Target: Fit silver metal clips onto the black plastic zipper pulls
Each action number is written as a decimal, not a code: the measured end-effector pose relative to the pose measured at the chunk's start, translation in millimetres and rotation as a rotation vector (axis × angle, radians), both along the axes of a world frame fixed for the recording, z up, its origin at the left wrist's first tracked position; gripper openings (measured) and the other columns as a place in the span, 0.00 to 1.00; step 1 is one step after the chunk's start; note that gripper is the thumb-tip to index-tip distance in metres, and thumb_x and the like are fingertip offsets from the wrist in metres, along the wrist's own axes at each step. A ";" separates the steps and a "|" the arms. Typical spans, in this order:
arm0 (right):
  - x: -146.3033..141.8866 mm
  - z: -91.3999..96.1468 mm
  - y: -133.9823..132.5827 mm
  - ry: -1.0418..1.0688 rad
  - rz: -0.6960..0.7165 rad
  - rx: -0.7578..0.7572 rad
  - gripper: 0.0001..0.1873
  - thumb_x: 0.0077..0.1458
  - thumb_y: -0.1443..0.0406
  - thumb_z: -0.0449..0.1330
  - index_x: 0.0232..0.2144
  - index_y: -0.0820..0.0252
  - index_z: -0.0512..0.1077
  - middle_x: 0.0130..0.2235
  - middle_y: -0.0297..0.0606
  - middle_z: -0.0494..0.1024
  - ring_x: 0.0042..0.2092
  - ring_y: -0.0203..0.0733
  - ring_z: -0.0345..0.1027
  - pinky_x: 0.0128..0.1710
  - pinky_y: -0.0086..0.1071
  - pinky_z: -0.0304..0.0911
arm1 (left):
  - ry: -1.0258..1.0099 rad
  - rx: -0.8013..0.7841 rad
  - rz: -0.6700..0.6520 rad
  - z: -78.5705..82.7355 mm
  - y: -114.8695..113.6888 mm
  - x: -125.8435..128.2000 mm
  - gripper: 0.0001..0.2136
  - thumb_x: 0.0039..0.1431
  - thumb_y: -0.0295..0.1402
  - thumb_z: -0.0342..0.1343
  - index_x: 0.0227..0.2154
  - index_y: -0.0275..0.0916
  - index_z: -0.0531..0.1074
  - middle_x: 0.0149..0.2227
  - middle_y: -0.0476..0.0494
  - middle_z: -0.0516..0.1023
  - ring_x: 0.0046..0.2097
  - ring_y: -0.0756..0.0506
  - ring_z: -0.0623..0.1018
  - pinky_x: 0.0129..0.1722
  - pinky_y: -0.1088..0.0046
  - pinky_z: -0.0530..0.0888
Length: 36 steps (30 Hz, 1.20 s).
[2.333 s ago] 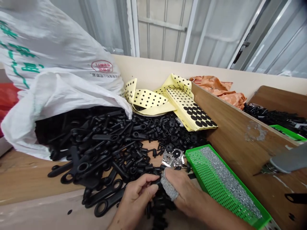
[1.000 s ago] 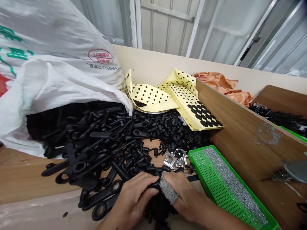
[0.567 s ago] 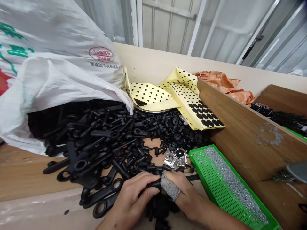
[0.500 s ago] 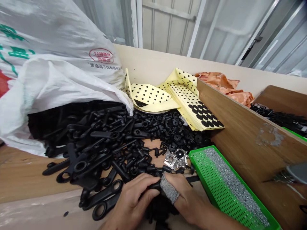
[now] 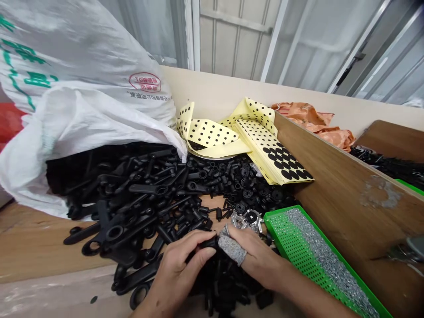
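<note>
My left hand and my right hand meet at the near edge of the bench, both pinched on one small black plastic part held between them. A grey knitted cot covers one finger of the right hand. A big heap of black plastic parts, long handles with ring ends and short pins, spreads just beyond and under the hands. A few shiny metal clips lie right behind my right fingers.
A white woven sack spills the black parts at left. Yellow sheets of black round pads lie behind. A green perforated tray of tiny metal bits sits at right, against a wooden divider. Orange cloth lies at the back.
Both hands stay pinched on the small black part and have shifted slightly away from me toward the metal clips. The view has dropped a little.
</note>
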State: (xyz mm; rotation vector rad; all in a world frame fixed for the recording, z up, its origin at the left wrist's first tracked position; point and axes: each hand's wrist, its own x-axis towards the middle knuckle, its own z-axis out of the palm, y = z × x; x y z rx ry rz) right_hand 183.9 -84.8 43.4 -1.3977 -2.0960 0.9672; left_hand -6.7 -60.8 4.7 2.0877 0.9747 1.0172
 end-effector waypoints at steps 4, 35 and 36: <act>1.1 -7.6 2.3 -0.131 0.063 0.111 0.04 0.55 0.70 0.47 0.29 0.58 0.58 0.29 0.33 0.68 0.30 0.36 0.59 0.29 0.28 0.53 | 0.037 -0.049 0.021 -3.1 1.3 -2.7 0.08 0.56 0.29 0.53 0.38 0.40 0.73 0.37 0.49 0.79 0.37 0.48 0.78 0.37 0.80 0.73; 5.6 -11.5 -8.1 -0.527 0.312 0.280 0.09 0.42 0.71 0.53 0.31 0.61 0.61 0.32 0.39 0.71 0.32 0.41 0.64 0.30 0.30 0.55 | 0.057 -0.306 -0.204 8.3 -5.6 -0.6 0.09 0.56 0.30 0.52 0.37 0.39 0.75 0.34 0.48 0.79 0.36 0.47 0.76 0.35 0.78 0.69; 5.7 -9.8 -7.9 -0.562 0.338 0.302 0.09 0.42 0.70 0.53 0.31 0.61 0.62 0.32 0.40 0.71 0.32 0.42 0.64 0.29 0.31 0.55 | 0.062 -0.378 -0.213 9.8 -4.6 -0.4 0.09 0.55 0.31 0.52 0.36 0.39 0.75 0.32 0.49 0.79 0.34 0.48 0.75 0.34 0.78 0.69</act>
